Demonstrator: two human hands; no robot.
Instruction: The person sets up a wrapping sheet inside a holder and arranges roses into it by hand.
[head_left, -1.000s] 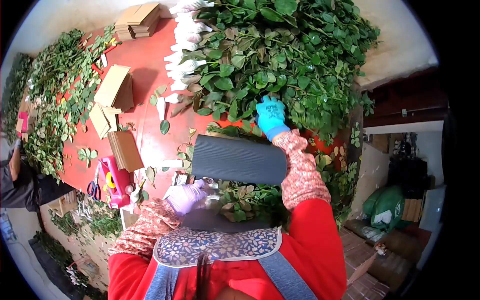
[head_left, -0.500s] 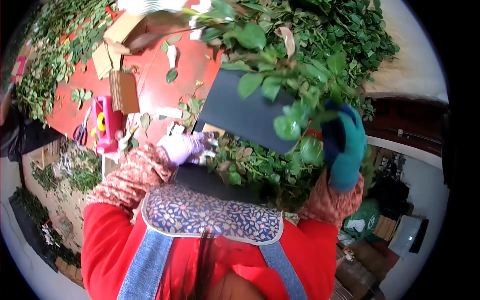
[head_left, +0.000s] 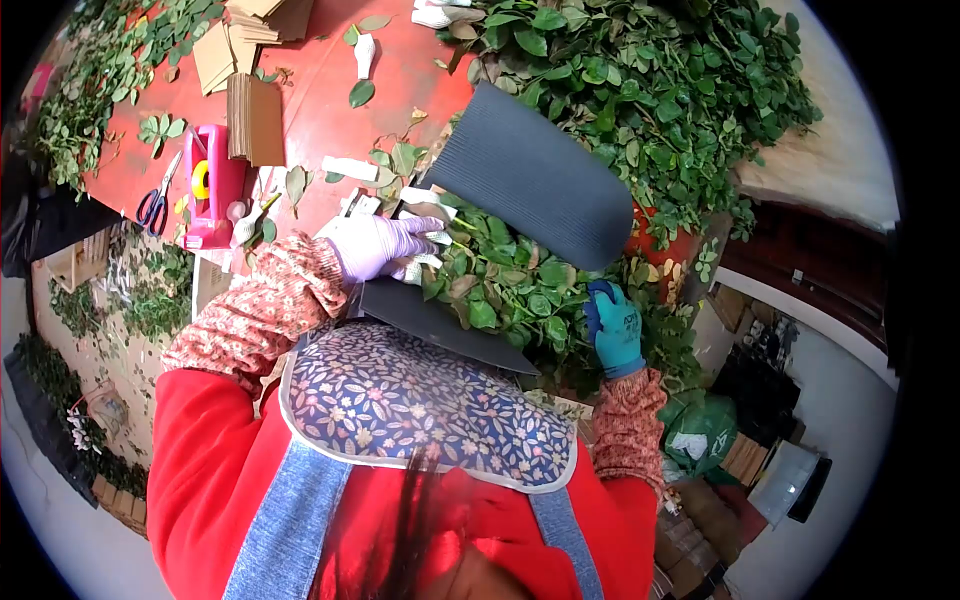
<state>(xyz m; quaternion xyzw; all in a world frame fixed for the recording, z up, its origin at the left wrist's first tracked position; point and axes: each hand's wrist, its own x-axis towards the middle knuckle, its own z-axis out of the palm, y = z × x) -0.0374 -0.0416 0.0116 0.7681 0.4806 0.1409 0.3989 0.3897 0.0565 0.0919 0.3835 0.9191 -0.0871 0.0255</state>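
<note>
My left hand (head_left: 375,245), in a lilac glove, is closed over white net-sleeved flower heads (head_left: 425,262) at the left end of a leafy bunch (head_left: 510,280). That bunch lies between a dark ribbed sheet (head_left: 535,175) above and a dark flap (head_left: 440,320) below. My right hand (head_left: 615,325), in a teal glove, is at the bunch's right side against the stems and leaves; its fingers are curled, and whether they grip anything is hidden.
A big heap of leafy stems (head_left: 660,120) covers the back right. To the left are a pink tape dispenser (head_left: 217,190), scissors (head_left: 155,205), cardboard pieces (head_left: 255,120) and loose leaves (head_left: 160,130). A green sack (head_left: 700,430) sits at the lower right.
My right hand went from the heap, brought a leafy stem across the sheet, and is now down beside the bunch. The ribbed sheet has tilted; my left hand stayed at the flower heads.
</note>
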